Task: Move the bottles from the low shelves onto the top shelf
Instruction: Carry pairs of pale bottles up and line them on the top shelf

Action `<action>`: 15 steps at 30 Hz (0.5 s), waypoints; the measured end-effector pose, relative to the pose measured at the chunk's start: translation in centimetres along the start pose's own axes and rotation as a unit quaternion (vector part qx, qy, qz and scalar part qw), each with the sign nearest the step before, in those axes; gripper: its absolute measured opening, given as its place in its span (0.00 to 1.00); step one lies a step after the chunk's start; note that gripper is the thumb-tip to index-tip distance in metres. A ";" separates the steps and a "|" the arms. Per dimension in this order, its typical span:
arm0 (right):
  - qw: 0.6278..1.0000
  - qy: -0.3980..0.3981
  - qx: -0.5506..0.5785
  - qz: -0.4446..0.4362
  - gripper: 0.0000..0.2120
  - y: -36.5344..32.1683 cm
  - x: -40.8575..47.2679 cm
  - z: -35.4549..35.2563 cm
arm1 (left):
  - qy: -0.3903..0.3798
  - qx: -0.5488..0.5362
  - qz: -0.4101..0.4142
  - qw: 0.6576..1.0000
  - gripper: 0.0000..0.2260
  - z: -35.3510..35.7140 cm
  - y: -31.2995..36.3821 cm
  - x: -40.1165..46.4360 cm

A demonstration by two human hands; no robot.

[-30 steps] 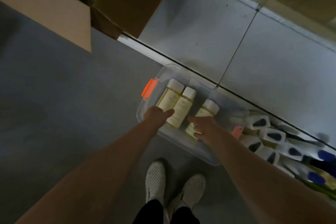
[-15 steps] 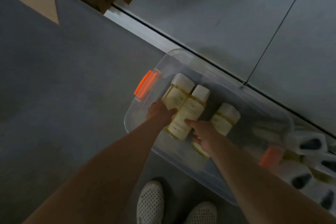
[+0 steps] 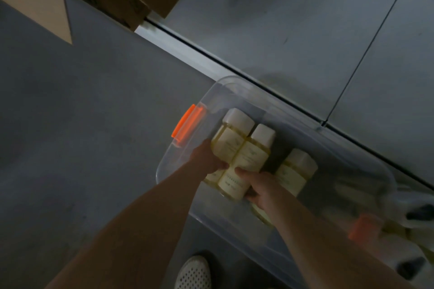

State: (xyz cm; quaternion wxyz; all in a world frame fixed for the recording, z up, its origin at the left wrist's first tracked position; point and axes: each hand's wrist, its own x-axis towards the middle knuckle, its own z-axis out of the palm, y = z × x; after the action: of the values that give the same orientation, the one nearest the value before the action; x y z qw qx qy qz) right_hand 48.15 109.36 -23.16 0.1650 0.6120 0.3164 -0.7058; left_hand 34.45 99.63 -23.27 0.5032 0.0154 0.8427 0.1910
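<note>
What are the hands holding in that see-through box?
The left hand grips the left bottle round its lower body. The right hand grips the middle bottle near its bottom end.

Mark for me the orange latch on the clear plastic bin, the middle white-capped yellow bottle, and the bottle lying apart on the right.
Orange latch [image 3: 187, 125], head view, on its middle.
Middle white-capped yellow bottle [image 3: 249, 159], head view, on its label.
Right-hand white-capped yellow bottle [image 3: 294, 171], head view, on its upper body.
</note>
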 end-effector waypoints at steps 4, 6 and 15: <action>1.000 0.021 -0.007 0.001 0.38 -0.5 -1.6 0.1 | 0.001 0.029 -0.010 1.000 0.41 -0.1 1.0 -1.2; 0.999 0.032 -0.028 0.016 0.37 -1.2 -2.8 -0.2 | -0.001 0.030 -0.022 0.999 0.36 -0.7 1.9 -2.7; 0.996 0.036 -0.076 0.021 0.29 -4.0 -15.1 -1.8 | -0.027 -0.065 -0.037 0.997 0.35 -4.6 5.3 -13.6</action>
State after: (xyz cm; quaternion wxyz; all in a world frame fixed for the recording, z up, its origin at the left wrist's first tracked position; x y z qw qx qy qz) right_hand 50.04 111.20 -7.69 0.2144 0.6291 0.3620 -0.6536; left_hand 36.38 100.15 -8.15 0.5322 -0.0433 0.8147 0.2260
